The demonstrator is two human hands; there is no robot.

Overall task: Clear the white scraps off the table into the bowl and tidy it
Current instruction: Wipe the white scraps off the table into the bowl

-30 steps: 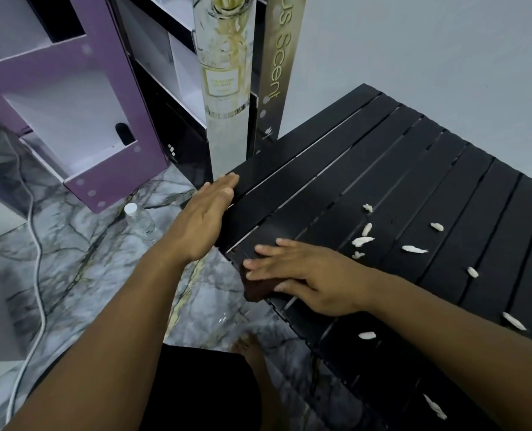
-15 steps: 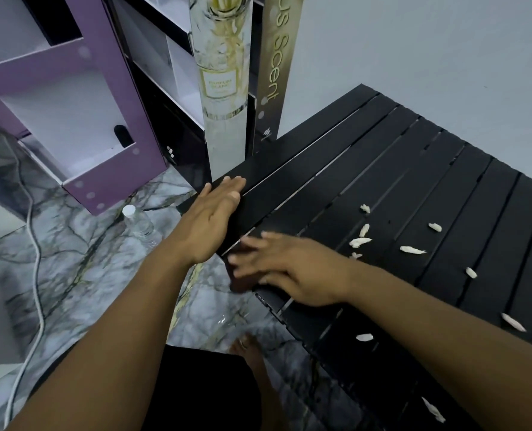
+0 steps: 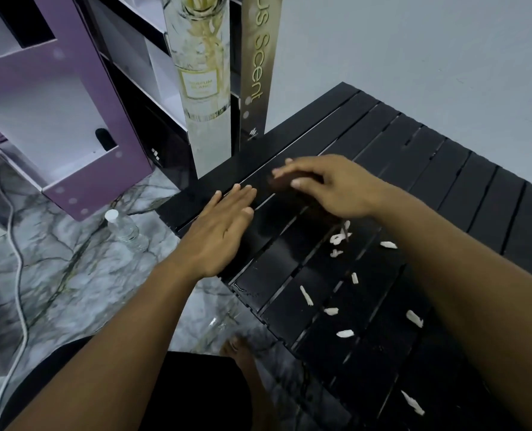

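Several white scraps lie on the black slatted table [image 3: 445,169], among them a cluster [image 3: 337,239] just under my right wrist, a long one [image 3: 306,296] and one near the front [image 3: 412,402]. My left hand [image 3: 221,231] rests flat with fingers together on the table's left edge. My right hand [image 3: 330,188] arches over a dark brown pad [image 3: 289,195], blurred, near the table's far left part. A glassy glint [image 3: 218,321] shows below the table's edge; I cannot tell whether it is the bowl.
A tall perfume display column [image 3: 202,88] and a "Scent" banner [image 3: 258,66] stand at the table's far left corner. A purple shelf unit [image 3: 103,119], a small water bottle [image 3: 123,228] and a white cable [image 3: 16,275] are on the marble floor.
My right hand has moved with the brown pad from the table's near-left edge away across the slats towards the far left. My left hand stays at the table's edge.
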